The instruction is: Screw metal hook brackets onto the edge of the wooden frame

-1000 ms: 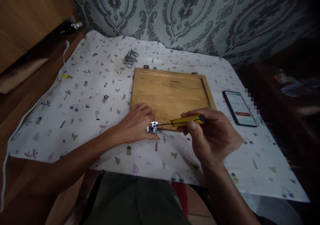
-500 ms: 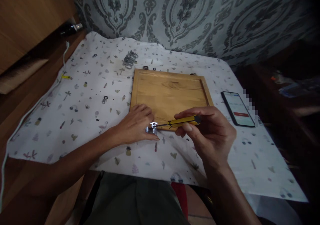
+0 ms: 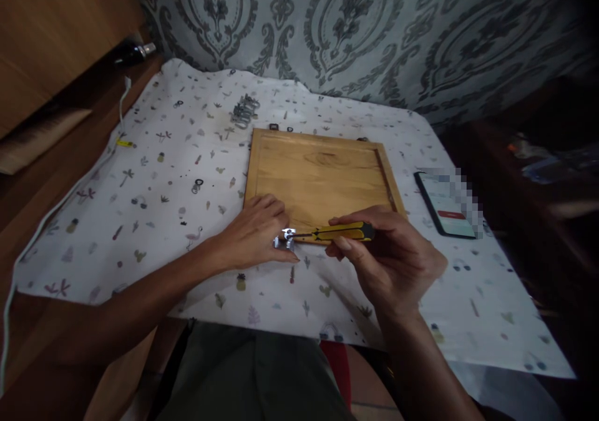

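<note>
A yellow and black screwdriver [image 3: 344, 231] lies almost level in my right hand [image 3: 397, 256], pinched between thumb and fingers. Its tip meets a small shiny metal bracket [image 3: 284, 238] at the near left corner of a framed wooden panel [image 3: 322, 178]. My left hand [image 3: 257, 231] grips that corner, fingers over the panel and thumb along the near side, with the bracket between them. The bracket is partly hidden by the fingers, and any screw in it is too small to tell.
The table has a patterned white cloth [image 3: 154, 234]. Behind the panel lies a pile of grey metal pieces [image 3: 244, 110]. A phone [image 3: 447, 204] is on the right. A white cable [image 3: 60, 206] runs down the left edge, beside a wooden cabinet [image 3: 60, 28].
My right hand has turned slightly around the screwdriver, and the handle now sits a little lower and more level. My left hand has stayed in place.
</note>
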Motion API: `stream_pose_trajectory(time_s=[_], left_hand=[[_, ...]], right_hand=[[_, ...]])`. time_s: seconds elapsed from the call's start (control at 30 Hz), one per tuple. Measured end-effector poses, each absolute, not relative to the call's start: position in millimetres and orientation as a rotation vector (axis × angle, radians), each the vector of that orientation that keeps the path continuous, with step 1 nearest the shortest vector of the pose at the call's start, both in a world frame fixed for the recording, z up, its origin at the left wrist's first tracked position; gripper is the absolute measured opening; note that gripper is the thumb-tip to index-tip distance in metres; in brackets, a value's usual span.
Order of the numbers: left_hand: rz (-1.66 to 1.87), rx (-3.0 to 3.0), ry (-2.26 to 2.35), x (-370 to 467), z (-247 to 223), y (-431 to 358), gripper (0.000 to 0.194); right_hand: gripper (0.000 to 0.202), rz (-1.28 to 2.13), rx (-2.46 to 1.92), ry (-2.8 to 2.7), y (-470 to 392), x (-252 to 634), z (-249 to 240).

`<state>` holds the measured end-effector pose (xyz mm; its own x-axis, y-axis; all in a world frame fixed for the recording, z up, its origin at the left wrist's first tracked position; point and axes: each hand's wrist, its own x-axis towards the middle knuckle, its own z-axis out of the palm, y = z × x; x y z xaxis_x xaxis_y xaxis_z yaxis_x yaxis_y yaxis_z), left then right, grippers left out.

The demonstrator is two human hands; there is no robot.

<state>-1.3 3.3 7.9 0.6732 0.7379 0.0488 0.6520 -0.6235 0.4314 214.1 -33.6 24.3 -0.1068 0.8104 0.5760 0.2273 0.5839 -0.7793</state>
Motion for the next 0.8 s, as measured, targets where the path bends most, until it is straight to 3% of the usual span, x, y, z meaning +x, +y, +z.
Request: stream_pose_trajectory(time_s=[0.43, 0.8], left_hand=[[0.376, 2.519, 1.047, -3.1, 6.0, 3.3, 0.047], [0.33, 2.526, 1.098, -0.4, 8.7, 2.3, 0.053]], right_hand=[[0.013, 0.402, -0.856, -1.328, -36.4, 204.8, 35.5], [0.012, 0.478, -0.878, -1.5, -27.3, 208.1, 22.8]])
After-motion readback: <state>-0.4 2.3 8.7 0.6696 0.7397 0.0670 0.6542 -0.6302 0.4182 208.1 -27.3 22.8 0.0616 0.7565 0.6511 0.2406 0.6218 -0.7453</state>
